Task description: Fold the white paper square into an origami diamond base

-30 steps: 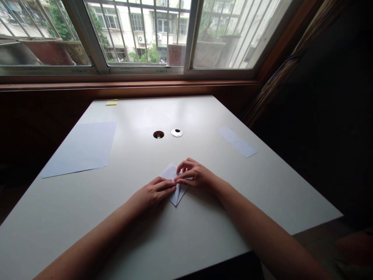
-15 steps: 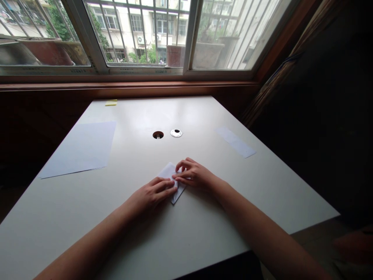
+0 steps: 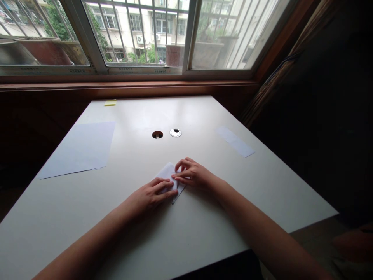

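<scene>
A small sheet of folded white paper point(image 3: 167, 170) lies on the white table, turned so that one corner points towards me. My left hand point(image 3: 155, 191) rests on its left side, fingers stretched out and slightly apart, pressing it down; the thumb is hidden. From the right, my right hand point(image 3: 190, 174) reaches onto the same paper with bent fingers, thumb and forefinger closed on it near the middle. The fingertips of both hands almost meet there. Much of the paper, including its folds, is covered by the fingers.
Large white sheets point(image 3: 84, 147) lie on the table's left side. A white paper strip point(image 3: 235, 141) lies on the right. Towards the back are a round cable hole point(image 3: 157, 135), a silvery ring cover point(image 3: 175, 133) and a yellow sticky pad point(image 3: 110, 102). A barred window stands behind.
The fingers of my left hand have spread a little and shifted slightly over the paper. My right hand has hardly moved.
</scene>
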The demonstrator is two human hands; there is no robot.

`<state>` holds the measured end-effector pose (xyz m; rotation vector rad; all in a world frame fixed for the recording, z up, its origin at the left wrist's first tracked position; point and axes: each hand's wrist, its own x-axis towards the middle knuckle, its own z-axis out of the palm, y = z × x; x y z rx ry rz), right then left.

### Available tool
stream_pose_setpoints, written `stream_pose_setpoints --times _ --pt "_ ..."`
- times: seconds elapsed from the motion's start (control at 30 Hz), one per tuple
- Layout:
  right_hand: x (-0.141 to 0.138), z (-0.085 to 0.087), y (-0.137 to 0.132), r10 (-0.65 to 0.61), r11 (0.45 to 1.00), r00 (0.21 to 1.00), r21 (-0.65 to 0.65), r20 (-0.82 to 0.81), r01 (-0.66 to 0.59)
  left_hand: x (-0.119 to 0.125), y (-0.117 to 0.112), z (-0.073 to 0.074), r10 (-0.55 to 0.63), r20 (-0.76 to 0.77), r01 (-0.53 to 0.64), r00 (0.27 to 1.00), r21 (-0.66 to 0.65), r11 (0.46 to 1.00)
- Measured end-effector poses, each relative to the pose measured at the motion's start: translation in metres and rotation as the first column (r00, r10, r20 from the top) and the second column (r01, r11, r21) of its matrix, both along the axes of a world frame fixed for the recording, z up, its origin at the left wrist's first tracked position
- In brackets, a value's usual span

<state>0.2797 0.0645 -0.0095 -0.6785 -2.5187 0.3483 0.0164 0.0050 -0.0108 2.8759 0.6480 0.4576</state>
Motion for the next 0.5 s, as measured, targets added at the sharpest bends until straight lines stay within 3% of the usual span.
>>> stream_pose_setpoints --times 0.5 --pt "-0.0001 -0.0005 -0.0012 -0.013 1.000 1.000 -0.007 0.014 0.013 -0.0017 0.0008 -0.0004 -0.009 0.007 0.009 1.000 -0.022 1.000"
